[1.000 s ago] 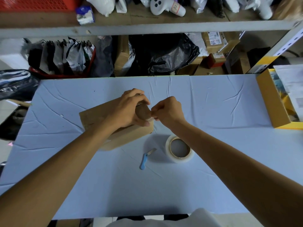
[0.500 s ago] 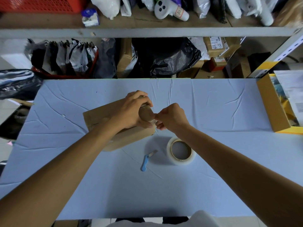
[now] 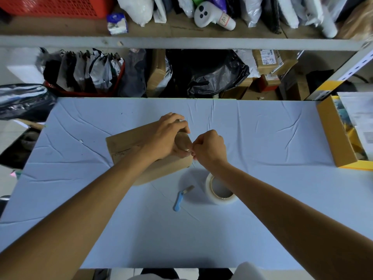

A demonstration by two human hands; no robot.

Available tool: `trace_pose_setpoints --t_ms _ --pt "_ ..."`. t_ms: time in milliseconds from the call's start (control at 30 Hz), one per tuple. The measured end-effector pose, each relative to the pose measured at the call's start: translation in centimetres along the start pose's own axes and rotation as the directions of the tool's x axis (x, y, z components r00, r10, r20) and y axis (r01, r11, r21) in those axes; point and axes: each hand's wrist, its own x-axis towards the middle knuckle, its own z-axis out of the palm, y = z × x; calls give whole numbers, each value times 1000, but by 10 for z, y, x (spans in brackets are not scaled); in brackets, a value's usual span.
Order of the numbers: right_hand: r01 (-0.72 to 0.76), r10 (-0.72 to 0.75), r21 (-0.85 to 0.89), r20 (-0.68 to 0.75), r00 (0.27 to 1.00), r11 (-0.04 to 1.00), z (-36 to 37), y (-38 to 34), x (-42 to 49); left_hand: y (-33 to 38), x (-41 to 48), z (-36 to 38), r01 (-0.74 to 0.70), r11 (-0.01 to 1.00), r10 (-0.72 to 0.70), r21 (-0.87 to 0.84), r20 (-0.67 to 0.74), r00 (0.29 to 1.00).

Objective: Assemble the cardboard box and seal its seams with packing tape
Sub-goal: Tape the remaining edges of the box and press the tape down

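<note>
Head view, single entry.

- Table (image 3: 262,199): one, covered in a creased pale blue cloth, with shelving along its far side.
- Cardboard box (image 3: 129,144): one, brown, laid flat-sided at the centre of the table, slightly left of the middle and partly covered by the left forearm.
- Left hand (image 3: 165,136): one, laid over the right end of the box, fingers curled round a brown tape roll (image 3: 182,141) held against the box top.
- Right hand (image 3: 210,150): one, just right of the left hand and touching it, thumb and fingertips pinched together at the near edge of the brown roll. Whether a tape end is caught between them cannot be told.
- Clear tape roll (image 3: 212,194): one, lying flat on the cloth near the box's near right corner, partly hidden under the right forearm.
- Blue-handled knife (image 3: 179,199): one, lying just left of the clear roll, blade pointed to the far right.
- Yellow carton (image 3: 333,134): one, open, at the right edge of the table, with papers inside.
- Black plastic bag (image 3: 212,73): one, seen on the lower shelf beyond the table.
- White controller (image 3: 212,16): one, on the upper shelf.
- Red basket (image 3: 56,6): one, at the far left of the upper shelf.
</note>
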Motion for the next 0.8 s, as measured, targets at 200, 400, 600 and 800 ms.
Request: trace_pose_setpoints --t_ms 200,400,600,800 --pt "24 -25 -72 -19 1000 997 -8 -4 1 1 -2 -2 38 999 -37 -39 21 999" --pt "12 -14 -43 -34 999 999 -3 3 7 -6 -13 -3 128 990 -127 -66 29 992" --pt "-25 26 27 -14 1000 999 0 4 9 -6 -19 3 264 958 -254 112 -96 962" --pt "-10 16 132 -44 999 991 -4 2 2 -8 -18 7 233 970 -222 64 -137 965"
